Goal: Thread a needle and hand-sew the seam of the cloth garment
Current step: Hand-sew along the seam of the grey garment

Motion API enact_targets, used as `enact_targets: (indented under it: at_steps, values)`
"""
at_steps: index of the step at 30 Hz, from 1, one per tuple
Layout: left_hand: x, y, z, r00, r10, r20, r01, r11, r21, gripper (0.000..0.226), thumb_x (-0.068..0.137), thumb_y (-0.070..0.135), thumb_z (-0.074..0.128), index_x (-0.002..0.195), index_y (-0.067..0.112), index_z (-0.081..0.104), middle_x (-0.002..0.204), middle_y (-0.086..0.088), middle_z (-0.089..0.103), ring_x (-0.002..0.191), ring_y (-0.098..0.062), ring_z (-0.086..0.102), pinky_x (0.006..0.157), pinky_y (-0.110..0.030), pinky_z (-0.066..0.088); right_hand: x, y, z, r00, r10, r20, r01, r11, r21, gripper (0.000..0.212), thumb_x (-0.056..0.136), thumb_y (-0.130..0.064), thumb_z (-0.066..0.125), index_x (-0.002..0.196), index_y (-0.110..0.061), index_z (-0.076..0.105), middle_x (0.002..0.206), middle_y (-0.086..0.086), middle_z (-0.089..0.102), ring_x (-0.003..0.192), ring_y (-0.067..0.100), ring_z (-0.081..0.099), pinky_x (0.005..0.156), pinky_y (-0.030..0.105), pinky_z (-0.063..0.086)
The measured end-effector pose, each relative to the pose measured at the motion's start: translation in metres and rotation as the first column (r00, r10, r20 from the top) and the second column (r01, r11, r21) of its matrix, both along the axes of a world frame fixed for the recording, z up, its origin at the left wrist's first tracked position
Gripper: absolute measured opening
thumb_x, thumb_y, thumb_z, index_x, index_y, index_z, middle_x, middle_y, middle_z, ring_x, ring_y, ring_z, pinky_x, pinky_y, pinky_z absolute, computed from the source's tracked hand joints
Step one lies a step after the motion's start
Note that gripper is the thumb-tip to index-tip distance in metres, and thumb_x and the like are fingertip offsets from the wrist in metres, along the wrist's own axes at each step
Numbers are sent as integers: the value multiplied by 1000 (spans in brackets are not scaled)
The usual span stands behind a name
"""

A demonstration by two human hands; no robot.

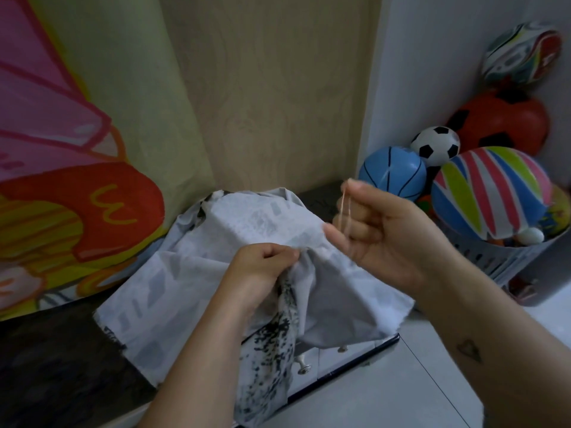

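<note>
Gripping bunched cloth (191,273) on counter (55,359) with left hand (262,273). Pinching thread (343,208) with right hand (380,239), raised up-right of that grip. Next pull probably up-right, along thread. Needle not seen.

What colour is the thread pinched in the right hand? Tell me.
Pale, whitish-tan thread; the head view shows it best.

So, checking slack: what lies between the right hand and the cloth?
Head view: a pale thread, pinched by the right hand, runs down toward the cloth, which the left hand grips.
</note>
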State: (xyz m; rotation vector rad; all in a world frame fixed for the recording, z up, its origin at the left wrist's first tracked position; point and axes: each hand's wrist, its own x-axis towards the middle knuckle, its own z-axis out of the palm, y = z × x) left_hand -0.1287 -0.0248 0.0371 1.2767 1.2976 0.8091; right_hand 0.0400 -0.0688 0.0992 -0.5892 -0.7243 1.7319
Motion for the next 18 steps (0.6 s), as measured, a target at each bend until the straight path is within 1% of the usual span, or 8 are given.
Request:
enact_targets:
  at_steps: [1,3,6,7,9,11,14,18]
  values:
    - [0,0,0,1000,12,-5,-12,1000,8,12,87,22,67,78,17,74,77,2,73,83,-17,65,76,-30,49,6,0,0,985,173,27,-171,983,-62,29,76,-16,70,66,-14,44,56,-4,17,45,7,18,51,23,52]
    - [1,-1,0,999,28,-15,-28,999,32,12,88,24,67,80,19,73,75,7,72,77,-10,65,69,-22,45,16,-2,-4,851,375,367,-332,927,-177,17,79,-22,70,77,-9,59,58,2,28,48,10,32,49,22,51]
    - [3,-3,2,999,37,-15,-36,997,72,10,88,23,67,85,16,74,77,5,73,77,-7,66,68,-18,48,15,-2,-10,432,278,858,-178,959,-221,19,87,-28,64,96,-11,66,67,18,42,56,19,47,59,25,57]
    - [4,-4,2,999,30,-12,-29,996,82,10,88,22,67,86,15,74,79,3,74,81,-10,67,73,-21,51,10,-2,-11,376,204,904,-118,978,-172,19,86,-29,65,97,-13,66,74,23,53,59,24,56,59,25,58]
    - [6,-4,4,1000,14,-14,-12,996,91,10,88,22,67,85,14,74,82,0,75,86,-15,69,82,-27,54,-1,-1,-13,339,50,939,-43,998,-37,18,83,-31,69,93,-16,66,68,7,64,58,17,65,57,23,57]
    - [8,-5,4,1000,-3,-5,3,996,92,10,88,20,67,83,15,74,83,-2,75,87,-16,70,84,-28,54,-8,0,-20,224,-104,969,-4,994,108,17,80,-35,71,86,-20,67,44,-12,51,42,-2,53,43,10,42]
    - [9,-8,4,999,-27,28,24,996,85,9,88,17,67,82,14,73,83,-3,75,87,-15,71,83,-25,54,-12,2,-28,39,-250,967,-12,968,251,14,81,-38,70,74,-27,64,42,-12,42,40,-8,44,40,9,31]
    - [7,-7,4,1000,-3,25,1,996,92,10,88,17,67,81,14,73,77,0,74,74,-8,68,67,-13,53,-9,4,-28,112,-348,931,22,937,348,14,85,-28,67,76,-17,66,37,-12,39,37,1,40,40,11,31]
